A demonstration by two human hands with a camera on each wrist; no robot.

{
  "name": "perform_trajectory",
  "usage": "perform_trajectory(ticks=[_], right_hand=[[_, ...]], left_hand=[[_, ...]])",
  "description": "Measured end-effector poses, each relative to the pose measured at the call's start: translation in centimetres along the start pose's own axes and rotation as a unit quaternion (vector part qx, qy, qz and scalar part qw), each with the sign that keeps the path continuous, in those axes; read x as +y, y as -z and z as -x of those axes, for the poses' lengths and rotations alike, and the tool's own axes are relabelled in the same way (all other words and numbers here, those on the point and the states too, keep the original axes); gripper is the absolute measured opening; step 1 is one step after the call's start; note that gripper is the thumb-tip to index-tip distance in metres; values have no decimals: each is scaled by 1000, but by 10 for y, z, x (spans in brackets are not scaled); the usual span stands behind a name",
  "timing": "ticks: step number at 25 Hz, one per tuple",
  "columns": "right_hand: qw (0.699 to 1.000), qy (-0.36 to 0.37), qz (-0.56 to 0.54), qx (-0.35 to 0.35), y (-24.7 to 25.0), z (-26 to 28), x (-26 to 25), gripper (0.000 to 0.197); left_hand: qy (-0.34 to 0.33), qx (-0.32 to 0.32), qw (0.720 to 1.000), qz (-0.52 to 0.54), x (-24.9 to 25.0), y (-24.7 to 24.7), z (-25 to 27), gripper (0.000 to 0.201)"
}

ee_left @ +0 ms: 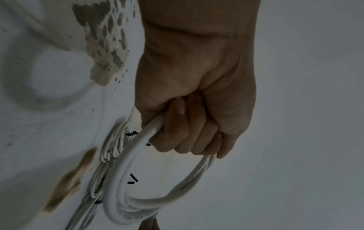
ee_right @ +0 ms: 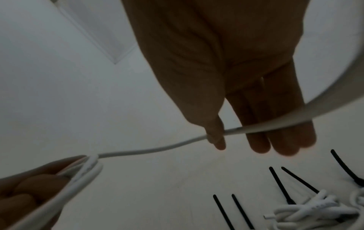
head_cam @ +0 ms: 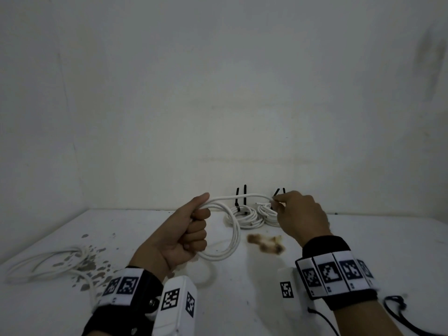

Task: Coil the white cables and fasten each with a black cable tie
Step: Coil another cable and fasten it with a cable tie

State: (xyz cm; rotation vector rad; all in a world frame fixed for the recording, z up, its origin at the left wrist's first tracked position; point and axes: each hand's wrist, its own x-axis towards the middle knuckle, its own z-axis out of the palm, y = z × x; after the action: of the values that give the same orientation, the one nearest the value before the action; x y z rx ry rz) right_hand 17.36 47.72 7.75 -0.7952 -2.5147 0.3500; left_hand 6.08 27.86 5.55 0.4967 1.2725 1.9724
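Note:
My left hand (head_cam: 197, 223) is closed in a fist around several loops of a white cable (head_cam: 230, 241), which hang down from it over the white table (head_cam: 242, 287). One strand runs from the fist to the right, where my right hand (head_cam: 278, 206) pinches it between thumb and fingers. In the left wrist view the left hand (ee_left: 183, 133) holds the white cable (ee_left: 122, 179) bunched. The right wrist view shows the right hand (ee_right: 236, 140) with the white cable (ee_right: 157, 149) stretched toward the left fist. Two tied coils (head_cam: 247, 215) lie at the back, black ties (head_cam: 244, 194) sticking up.
A loose white cable (head_cam: 43, 265) lies at the table's left, beside a patch of grey flaked paint (head_cam: 89, 260). A brown stain (head_cam: 265, 243) marks the middle. A black cord (head_cam: 397, 309) curls at the near right. The wall (head_cam: 218, 93) stands close behind the coils.

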Motion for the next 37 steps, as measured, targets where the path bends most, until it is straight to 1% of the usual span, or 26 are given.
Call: perform_trajectory(ticks=[1, 3, 4, 5, 6, 7, 9, 11, 14, 17, 19, 20, 21, 25, 26, 28, 30, 32, 34, 35, 36, 37], right_hand=[[1000, -13, 10, 25, 3, 2, -2, 30], [998, -22, 21, 54, 4, 4, -3, 33], [998, -23, -2, 65, 1, 4, -2, 32], [996, -22, -49, 77, -2, 3, -2, 30], [988, -19, -126, 88, -6, 1, -2, 27], [971, -18, -222, 91, -11, -2, -2, 22], [919, -32, -388, 65, -18, -5, -7, 15], [871, -49, -487, 39, -21, -5, -14, 18], [817, -69, -570, 56, -20, -2, -26, 18], [763, -84, -639, 56, -19, 1, -36, 18], [737, -101, -667, 43, -17, 4, -43, 15], [732, -110, -672, 26, -15, 5, -44, 15], [736, -117, -667, 2, -12, 7, -45, 16], [788, -130, -588, -129, -13, 8, -45, 24], [797, -112, -569, -165, -14, 9, -46, 29], [812, -49, -533, -232, -14, 15, -52, 43], [823, 12, -496, -275, -13, 25, -59, 49], [845, 22, -462, -268, -16, 30, -62, 51], [895, 20, -386, -225, -14, 28, -63, 58], [910, 19, -358, -211, -10, 28, -62, 59], [911, 22, -356, -206, -6, 28, -61, 56], [903, 23, -373, -211, 0, 27, -59, 48]], left_hand=[[-4, -4, 1000, -1, 2, -1, 1, 46], [-8, -12, 1000, -11, 5, -2, 4, 47], [-8, -15, 1000, -21, 6, -3, 6, 48], [-8, -16, 999, -35, 7, -4, 8, 48], [-10, -15, 999, -51, 9, -4, 10, 49], [-14, -14, 998, -63, 11, -4, 12, 49], [-24, -15, 998, -63, 14, -5, 13, 49], [-29, -19, 998, -51, 15, -8, 13, 48], [-30, -16, 998, -44, 12, -8, 12, 48], [-20, -3, 998, -56, 8, -9, 8, 51], [-16, 5, 998, -61, 5, -9, 5, 54], [-19, 6, 998, -52, 5, -9, 4, 55], [-27, 8, 999, -34, 5, -8, 3, 55], [-69, 29, 997, 26, 7, -7, 0, 53], [-74, 41, 996, 26, 7, -10, 0, 53], [-88, 71, 994, 5, 7, -16, -1, 52], [-107, 106, 988, -19, 6, -20, -2, 52], [-120, 123, 985, -28, 7, -19, -3, 52], [-133, 134, 981, -36, 10, -13, -3, 53], [-140, 141, 979, -41, 11, -9, -3, 53], [-144, 148, 977, -44, 12, -6, -3, 53], [-151, 153, 976, -41, 12, -3, -4, 52]])
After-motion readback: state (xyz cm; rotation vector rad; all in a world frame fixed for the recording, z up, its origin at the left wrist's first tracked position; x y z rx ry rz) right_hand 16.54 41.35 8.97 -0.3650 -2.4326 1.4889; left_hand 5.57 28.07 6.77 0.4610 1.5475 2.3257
